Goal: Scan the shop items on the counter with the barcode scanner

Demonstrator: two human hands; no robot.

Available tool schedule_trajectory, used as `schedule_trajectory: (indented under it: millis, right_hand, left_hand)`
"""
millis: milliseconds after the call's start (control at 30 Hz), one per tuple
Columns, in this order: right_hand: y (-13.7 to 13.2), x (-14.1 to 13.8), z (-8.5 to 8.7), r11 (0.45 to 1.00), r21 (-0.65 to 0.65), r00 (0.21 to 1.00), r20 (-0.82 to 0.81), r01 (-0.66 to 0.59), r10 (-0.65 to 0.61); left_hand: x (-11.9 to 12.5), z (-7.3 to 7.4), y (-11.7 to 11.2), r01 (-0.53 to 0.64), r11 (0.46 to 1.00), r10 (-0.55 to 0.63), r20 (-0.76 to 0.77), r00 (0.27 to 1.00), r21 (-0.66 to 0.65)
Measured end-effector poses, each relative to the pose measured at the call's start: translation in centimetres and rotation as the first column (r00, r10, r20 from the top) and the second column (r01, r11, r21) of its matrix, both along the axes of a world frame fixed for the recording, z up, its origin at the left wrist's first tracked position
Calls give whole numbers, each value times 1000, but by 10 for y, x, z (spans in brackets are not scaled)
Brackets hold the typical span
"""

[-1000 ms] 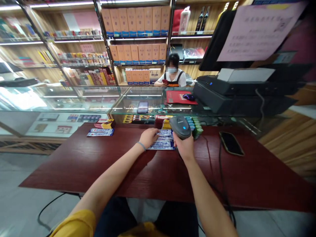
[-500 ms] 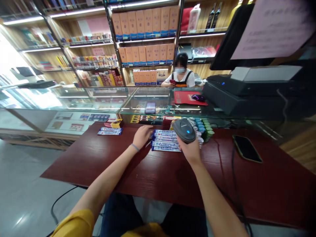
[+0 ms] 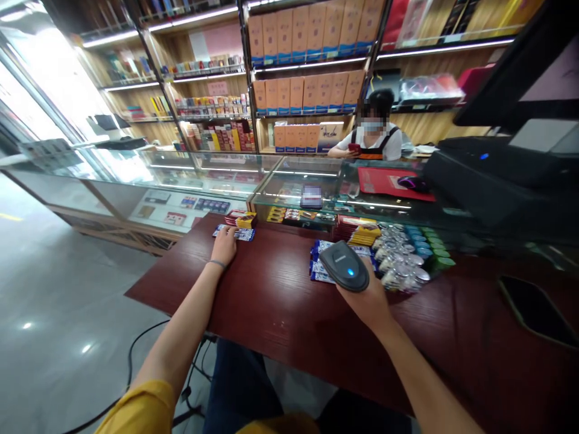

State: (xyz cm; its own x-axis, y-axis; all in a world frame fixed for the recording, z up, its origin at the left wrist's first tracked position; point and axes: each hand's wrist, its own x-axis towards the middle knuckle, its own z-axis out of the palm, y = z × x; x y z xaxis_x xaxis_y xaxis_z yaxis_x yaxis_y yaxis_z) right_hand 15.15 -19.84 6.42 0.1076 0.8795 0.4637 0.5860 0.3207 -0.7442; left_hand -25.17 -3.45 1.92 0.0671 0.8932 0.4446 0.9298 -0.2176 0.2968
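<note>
My right hand (image 3: 368, 298) grips a dark barcode scanner (image 3: 345, 266) with a blue light, held over a stack of blue-and-white flat packs (image 3: 319, 262) on the dark red table (image 3: 280, 301). My left hand (image 3: 224, 245) has reached far left and rests its fingers on a smaller pile of blue-and-white packs (image 3: 239, 234) at the table's back left edge. A stack of red and yellow packs (image 3: 241, 219) lies just behind that pile. Whether the fingers hold a pack is hidden.
Round tins and green-blue rolls (image 3: 409, 256) sit right of the scanner. A black phone (image 3: 536, 310) lies at the far right. Behind the table run glass counters (image 3: 203, 175), a register (image 3: 493, 175), and a seated person (image 3: 373, 135) before stocked shelves.
My left hand has left the central pack stack and moved left to the smaller pile at the table's back left. The view has swung left; the scanner stays in my right hand.
</note>
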Motion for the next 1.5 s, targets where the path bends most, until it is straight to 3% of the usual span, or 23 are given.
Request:
schedule_trajectory:
  millis: [167, 333, 500, 633, 767, 833, 867, 933, 1000, 1067, 1133, 1233, 1500]
  right_hand:
    - [-4, -3, 2, 1000, -13, 998, 61, -14, 15]
    - [-3, -4, -1, 999, -49, 996, 91, 8, -3]
    - [-5, -8, 1, 997, -71, 996, 90, 7, -1]
    - [-6, -8, 3, 998, -60, 995, 104, 7, -1]
    - [-7, -7, 4, 998, -53, 991, 132, 18, -10]
    - [-7, -8, 4, 999, -39, 987, 161, 22, -15]
    - [-7, -8, 4, 999, -31, 983, 181, 22, -16]
    - [-7, -9, 1, 1000, -20, 972, 234, 16, -11]
    - [-6, -10, -2, 1000, -18, 954, 301, 5, 1]
    - [-5, -11, -5, 1000, -25, 935, 355, -8, 16]
    - [-4, -11, -8, 999, -34, 923, 382, -23, 34]
    - [-4, -12, -9, 997, -50, 913, 401, -56, 71]
    - [-6, -10, -5, 979, -117, 852, 483, -168, 204]
  left_hand:
    - [-7, -7, 3, -9, 996, 8, -20, 1000, -90]
    - [-12, -4, -3, -68, 988, 55, -95, 994, -136]
    - [-11, 4, -11, 7, 989, -22, -97, 995, -151]
    - [1, 13, -16, 114, 982, -115, 1, 993, -151]
    - [25, 19, -24, 93, 990, -63, 265, 962, -105]
    - [39, 22, -28, 109, 985, -35, 470, 882, -131]
    - [46, 23, -29, 146, 975, -20, 590, 807, -166]
    - [59, 25, -33, 276, 931, 38, 815, 578, -239]
    - [68, 28, -36, 445, 855, 118, 936, 332, -265]
    - [74, 31, -39, 580, 772, 184, 966, 185, -258]
    - [78, 34, -43, 658, 709, 222, 966, 135, -255]
    - [82, 35, -46, 704, 662, 238, 963, 126, -256]
    - [81, 32, -47, 701, 658, 223, 960, 169, -276]
